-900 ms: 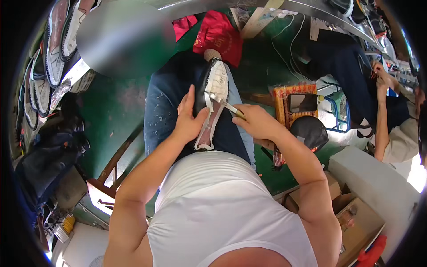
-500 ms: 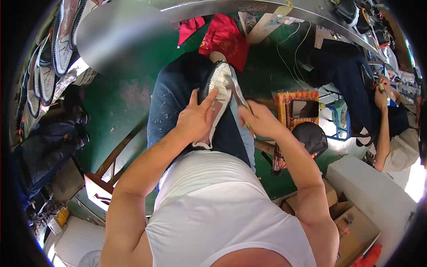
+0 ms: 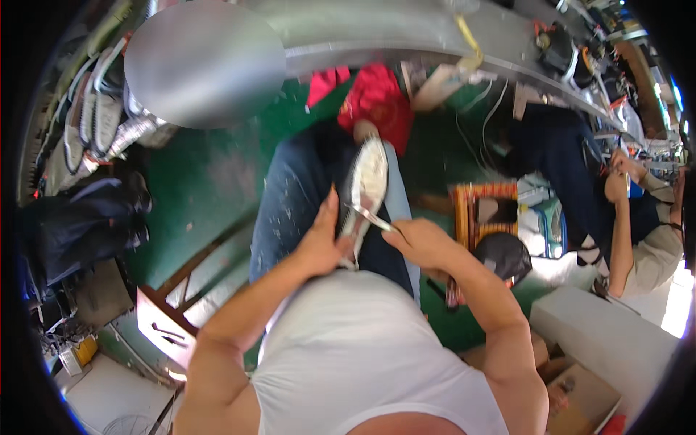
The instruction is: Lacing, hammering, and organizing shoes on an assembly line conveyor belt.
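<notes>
Green workshop floor (image 3: 210, 181) below; left hand (image 3: 319, 243) grips shoe (image 3: 365, 190), right hand (image 3: 420, 243) pinches tool (image 3: 371, 215).

Your own body as seen from above: a white sleeveless shirt (image 3: 362, 355) that leaves both arms bare from the shoulder down, blue denim jeans (image 3: 290, 196) flecked with pale specks along the thigh, and no gloves on your left hand (image 3: 319, 243) or right hand (image 3: 420, 243).

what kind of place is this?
Probably a shoe-making or repair workshop. The left hand steadies an upturned shoe on the lap while the right hand works it with a thin tool; more shoes on a rack, another worker nearby.
</notes>
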The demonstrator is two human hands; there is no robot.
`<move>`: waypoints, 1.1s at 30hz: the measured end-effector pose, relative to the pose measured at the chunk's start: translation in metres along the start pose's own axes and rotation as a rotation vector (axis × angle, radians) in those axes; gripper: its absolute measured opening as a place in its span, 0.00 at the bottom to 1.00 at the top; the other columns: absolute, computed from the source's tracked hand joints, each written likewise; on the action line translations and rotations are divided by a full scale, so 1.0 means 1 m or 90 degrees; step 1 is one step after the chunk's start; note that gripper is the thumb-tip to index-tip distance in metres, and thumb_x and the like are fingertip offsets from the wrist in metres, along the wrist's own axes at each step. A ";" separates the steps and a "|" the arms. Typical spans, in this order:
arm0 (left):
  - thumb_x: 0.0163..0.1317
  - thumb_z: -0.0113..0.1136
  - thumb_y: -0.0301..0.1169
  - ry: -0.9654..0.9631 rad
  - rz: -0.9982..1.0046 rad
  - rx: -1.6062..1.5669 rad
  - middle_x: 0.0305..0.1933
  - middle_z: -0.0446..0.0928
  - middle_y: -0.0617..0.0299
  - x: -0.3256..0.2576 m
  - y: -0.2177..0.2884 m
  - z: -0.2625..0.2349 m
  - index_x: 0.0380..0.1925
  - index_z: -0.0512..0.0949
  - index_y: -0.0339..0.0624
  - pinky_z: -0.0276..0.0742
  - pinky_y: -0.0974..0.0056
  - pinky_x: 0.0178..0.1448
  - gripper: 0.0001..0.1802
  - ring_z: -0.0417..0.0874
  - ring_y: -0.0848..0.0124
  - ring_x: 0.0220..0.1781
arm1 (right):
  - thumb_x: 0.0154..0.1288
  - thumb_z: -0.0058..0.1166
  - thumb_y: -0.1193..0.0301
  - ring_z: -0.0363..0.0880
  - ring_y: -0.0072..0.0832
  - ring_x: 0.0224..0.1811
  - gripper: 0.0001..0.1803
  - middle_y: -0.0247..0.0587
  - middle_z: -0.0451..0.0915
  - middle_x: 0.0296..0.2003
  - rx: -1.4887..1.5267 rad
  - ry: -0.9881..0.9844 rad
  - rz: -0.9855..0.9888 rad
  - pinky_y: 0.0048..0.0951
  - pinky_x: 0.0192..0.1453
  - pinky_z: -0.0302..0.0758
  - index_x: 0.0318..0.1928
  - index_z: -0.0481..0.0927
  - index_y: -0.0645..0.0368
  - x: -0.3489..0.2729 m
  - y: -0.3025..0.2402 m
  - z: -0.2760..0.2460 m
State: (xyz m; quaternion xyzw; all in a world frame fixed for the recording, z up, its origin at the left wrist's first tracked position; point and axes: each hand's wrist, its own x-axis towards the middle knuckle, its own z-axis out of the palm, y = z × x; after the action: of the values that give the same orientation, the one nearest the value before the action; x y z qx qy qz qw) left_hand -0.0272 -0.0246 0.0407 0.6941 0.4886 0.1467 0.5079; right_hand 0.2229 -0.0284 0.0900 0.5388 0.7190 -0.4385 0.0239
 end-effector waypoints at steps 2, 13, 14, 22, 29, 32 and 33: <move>0.56 0.67 0.43 -0.032 -0.129 0.171 0.77 0.38 0.31 0.006 0.015 0.018 0.73 0.32 0.25 0.50 0.56 0.79 0.62 0.42 0.46 0.81 | 0.73 0.46 0.55 0.79 0.59 0.40 0.20 0.61 0.80 0.34 0.133 0.061 0.014 0.51 0.45 0.74 0.38 0.77 0.62 0.000 0.000 -0.011; 0.64 0.60 0.56 -0.142 -0.028 -0.764 0.66 0.70 0.51 0.028 0.007 -0.049 0.70 0.59 0.35 0.63 0.54 0.73 0.45 0.72 0.62 0.67 | 0.69 0.51 0.53 0.80 0.52 0.51 0.24 0.54 0.79 0.52 -0.374 0.589 0.086 0.48 0.53 0.77 0.45 0.79 0.65 0.125 -0.021 -0.220; 0.68 0.54 0.58 -0.124 -0.100 -0.902 0.62 0.73 0.52 0.032 0.009 -0.051 0.68 0.63 0.38 0.68 0.56 0.70 0.40 0.75 0.64 0.64 | 0.67 0.55 0.56 0.78 0.50 0.54 0.23 0.52 0.77 0.54 -0.477 0.787 -0.146 0.46 0.54 0.76 0.49 0.78 0.64 0.137 -0.002 -0.221; 0.70 0.46 0.62 0.133 -0.243 -0.727 0.56 0.77 0.55 0.056 -0.034 -0.002 0.59 0.72 0.34 0.73 0.63 0.61 0.39 0.78 0.67 0.55 | 0.68 0.58 0.58 0.82 0.38 0.47 0.25 0.52 0.80 0.47 0.339 0.266 -0.062 0.36 0.52 0.77 0.56 0.73 0.63 0.056 0.000 -0.014; 0.67 0.47 0.23 0.367 0.030 -0.142 0.63 0.69 0.34 0.039 -0.034 0.019 0.54 0.75 0.25 0.65 0.55 0.71 0.18 0.71 0.46 0.68 | 0.72 0.49 0.60 0.78 0.58 0.35 0.18 0.58 0.79 0.29 0.203 0.150 0.050 0.48 0.39 0.74 0.32 0.77 0.62 0.016 -0.023 0.016; 0.64 0.48 0.19 0.273 0.139 -0.220 0.64 0.71 0.42 0.018 -0.010 0.007 0.52 0.77 0.25 0.62 0.58 0.72 0.17 0.71 0.52 0.69 | 0.72 0.49 0.61 0.78 0.56 0.33 0.17 0.56 0.79 0.28 0.113 0.111 -0.001 0.50 0.37 0.73 0.30 0.76 0.62 0.007 -0.022 -0.010; 0.67 0.49 0.22 0.278 0.099 -0.228 0.59 0.74 0.44 0.019 -0.003 0.000 0.51 0.77 0.26 0.65 0.59 0.69 0.16 0.74 0.56 0.65 | 0.71 0.51 0.60 0.78 0.55 0.31 0.17 0.54 0.78 0.26 0.108 0.138 -0.068 0.50 0.36 0.73 0.30 0.76 0.60 0.008 -0.024 -0.018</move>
State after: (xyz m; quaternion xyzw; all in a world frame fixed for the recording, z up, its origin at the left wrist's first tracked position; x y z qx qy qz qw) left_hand -0.0200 -0.0092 0.0324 0.5809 0.4979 0.4148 0.4925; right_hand 0.2085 -0.0118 0.1117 0.5438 0.7055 -0.4375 -0.1229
